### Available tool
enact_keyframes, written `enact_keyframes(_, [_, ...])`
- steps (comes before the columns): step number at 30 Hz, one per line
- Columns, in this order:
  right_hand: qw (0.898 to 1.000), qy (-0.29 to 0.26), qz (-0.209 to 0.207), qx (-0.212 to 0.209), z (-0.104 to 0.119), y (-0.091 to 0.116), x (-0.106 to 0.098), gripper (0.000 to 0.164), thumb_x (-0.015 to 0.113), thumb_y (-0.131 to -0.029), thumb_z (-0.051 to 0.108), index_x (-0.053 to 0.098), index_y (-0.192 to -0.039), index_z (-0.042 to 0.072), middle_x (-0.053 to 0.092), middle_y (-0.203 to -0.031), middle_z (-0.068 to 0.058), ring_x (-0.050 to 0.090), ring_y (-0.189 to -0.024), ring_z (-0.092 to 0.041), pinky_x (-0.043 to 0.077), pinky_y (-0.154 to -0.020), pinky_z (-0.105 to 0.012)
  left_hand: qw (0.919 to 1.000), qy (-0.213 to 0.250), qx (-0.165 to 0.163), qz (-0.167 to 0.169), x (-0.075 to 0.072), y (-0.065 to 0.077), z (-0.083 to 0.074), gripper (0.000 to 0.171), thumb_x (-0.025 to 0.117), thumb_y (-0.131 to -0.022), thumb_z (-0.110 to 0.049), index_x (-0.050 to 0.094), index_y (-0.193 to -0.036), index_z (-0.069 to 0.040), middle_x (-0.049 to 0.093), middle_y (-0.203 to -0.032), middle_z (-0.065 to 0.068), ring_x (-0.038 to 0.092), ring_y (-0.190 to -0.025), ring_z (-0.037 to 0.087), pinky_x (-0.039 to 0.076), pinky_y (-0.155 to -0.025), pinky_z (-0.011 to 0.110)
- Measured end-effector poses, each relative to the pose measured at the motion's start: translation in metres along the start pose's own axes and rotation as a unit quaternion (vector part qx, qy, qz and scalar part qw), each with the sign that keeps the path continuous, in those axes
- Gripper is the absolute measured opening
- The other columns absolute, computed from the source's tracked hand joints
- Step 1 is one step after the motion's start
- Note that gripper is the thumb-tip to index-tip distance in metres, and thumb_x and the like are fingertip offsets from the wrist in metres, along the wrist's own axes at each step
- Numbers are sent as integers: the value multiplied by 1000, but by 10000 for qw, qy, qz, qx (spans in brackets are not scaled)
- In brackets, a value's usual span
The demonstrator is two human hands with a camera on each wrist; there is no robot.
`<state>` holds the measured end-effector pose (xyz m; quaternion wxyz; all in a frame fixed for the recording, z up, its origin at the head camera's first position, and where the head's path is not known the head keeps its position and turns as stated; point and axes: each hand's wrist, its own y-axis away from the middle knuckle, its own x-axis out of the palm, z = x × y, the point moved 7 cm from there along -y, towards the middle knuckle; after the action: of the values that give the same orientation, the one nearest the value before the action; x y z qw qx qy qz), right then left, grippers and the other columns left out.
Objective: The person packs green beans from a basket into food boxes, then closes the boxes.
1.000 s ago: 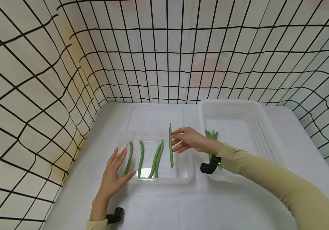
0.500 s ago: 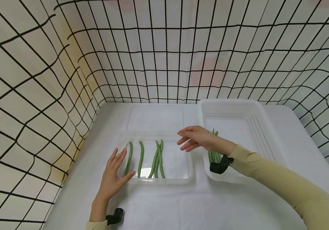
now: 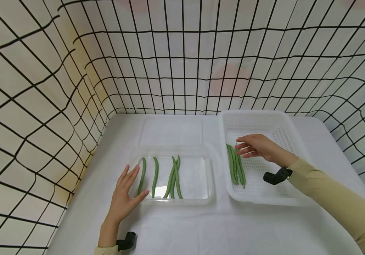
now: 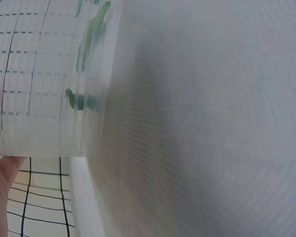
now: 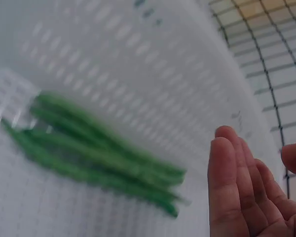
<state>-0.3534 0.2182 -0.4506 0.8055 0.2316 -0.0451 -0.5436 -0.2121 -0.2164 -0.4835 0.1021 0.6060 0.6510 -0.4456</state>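
Observation:
Several green beans (image 3: 233,164) lie side by side along the left wall of the white perforated basket (image 3: 297,159). Over them hovers my right hand (image 3: 262,148), fingers extended and holding nothing; the right wrist view shows the hand (image 5: 251,192) with its thumb apart from the fingers, beside the bean bunch (image 5: 98,148). At the left, my left hand (image 3: 125,194) rests with spread fingers against the left front corner of a clear plastic container (image 3: 198,201). Inside that container several beans (image 3: 155,177) lie lengthwise, some of them crossing near the middle.
Black wire grid panels (image 3: 182,67) stand at the back and on both sides of the table. A white cloth (image 3: 182,230) covers the tabletop. Behind the clear container lies a flat translucent lid-like sheet (image 3: 171,131).
My right hand let a green bean drop into the clear container, where it now crosses others. Then the hand moved right, over the basket. My left hand stayed in place.

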Motion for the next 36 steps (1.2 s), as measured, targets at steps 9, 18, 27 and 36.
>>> enact_keyframes(9, [9975, 191, 205, 654, -51, -11, -16, 56, 49, -100, 25, 32, -141, -11, 61, -116, -23, 67, -90, -24, 54, -77, -38, 9999, -38, -101, -5, -1, 1, 3, 86, 82, -72, -30, 41, -145, -11, 42, -145, 2, 19, -141, 26, 26, -97, 67])
enact_keyframes(18, [9946, -57, 144, 1024, -72, -19, -7, 46, 49, -99, 20, 42, -130, -14, 64, -99, -14, 67, -84, -21, 54, -77, -36, 9999, -49, -141, 59, 0, 1, 4, 87, 82, -72, -30, 39, -146, -14, 41, -146, 2, 18, -141, 26, 24, -97, 68])
enact_keyframes(27, [9957, -50, 99, 918, -71, -24, 6, 36, 57, -95, 16, 54, -119, -11, 65, -91, -10, 65, -81, -19, 54, -76, -34, 9999, -63, -100, 32, -2, -1, 3, 86, 81, -72, -29, 39, -146, -15, 42, -145, 3, 18, -141, 26, 25, -97, 68])
enact_keyframes(36, [9959, 107, -116, 895, -71, -28, 19, 31, 67, -88, 11, 56, -110, -7, 64, -77, -5, 63, -67, -14, 55, -66, -29, 9998, -44, -173, 76, 1, 0, 3, 86, 82, -72, -29, 40, -146, -14, 42, -145, 3, 18, -141, 25, 24, -98, 67])
